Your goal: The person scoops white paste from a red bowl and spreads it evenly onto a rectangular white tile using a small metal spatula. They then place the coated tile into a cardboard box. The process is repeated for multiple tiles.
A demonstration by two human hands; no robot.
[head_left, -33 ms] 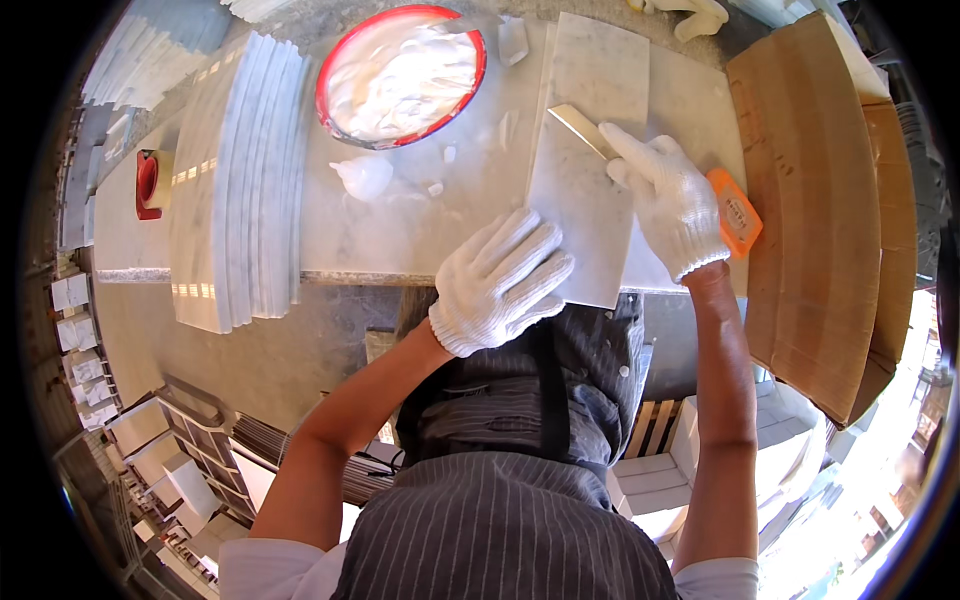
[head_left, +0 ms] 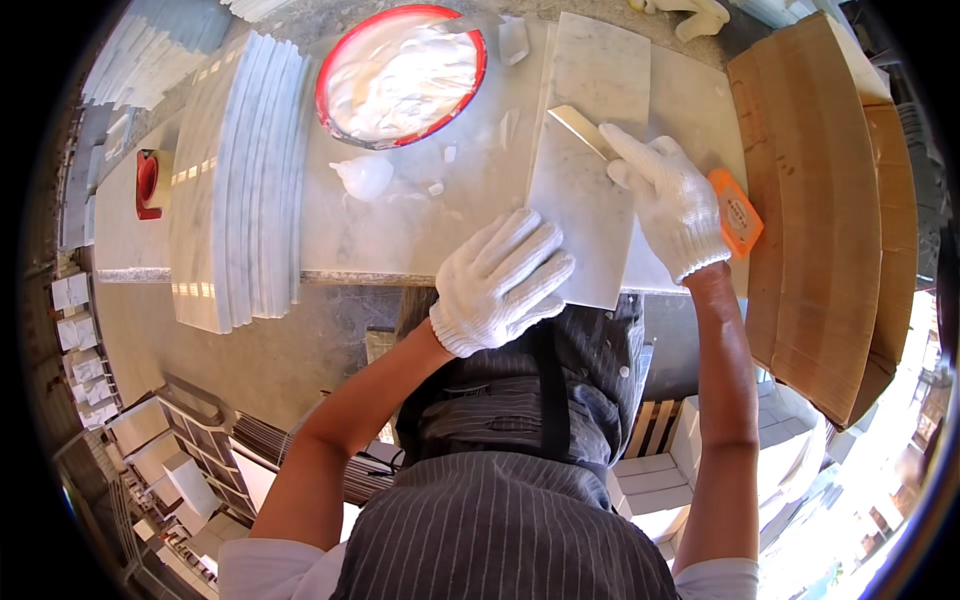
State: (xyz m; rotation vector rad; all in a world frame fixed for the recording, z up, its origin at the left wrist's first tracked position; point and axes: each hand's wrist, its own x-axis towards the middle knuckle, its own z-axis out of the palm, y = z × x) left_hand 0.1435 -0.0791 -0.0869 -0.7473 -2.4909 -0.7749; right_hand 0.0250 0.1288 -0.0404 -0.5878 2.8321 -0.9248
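I see slab [head_left: 585, 215] upper right of centre: stiff, probably heavy, brittle; I'd grip its long edges. Right hand [head_left: 672, 203] grasps scraper [head_left: 578, 129]; left hand [head_left: 503, 283], unclenched, lies at slab's lower-left edge.

Between the marble slab stack [head_left: 240, 185] and the gloved left hand [head_left: 503, 283], the tabletop [head_left: 380, 238] leaves room for passing. Farther, the red-rimmed basin [head_left: 323, 85] blocks; at right, the cardboard box [head_left: 812, 200] makes a wall.
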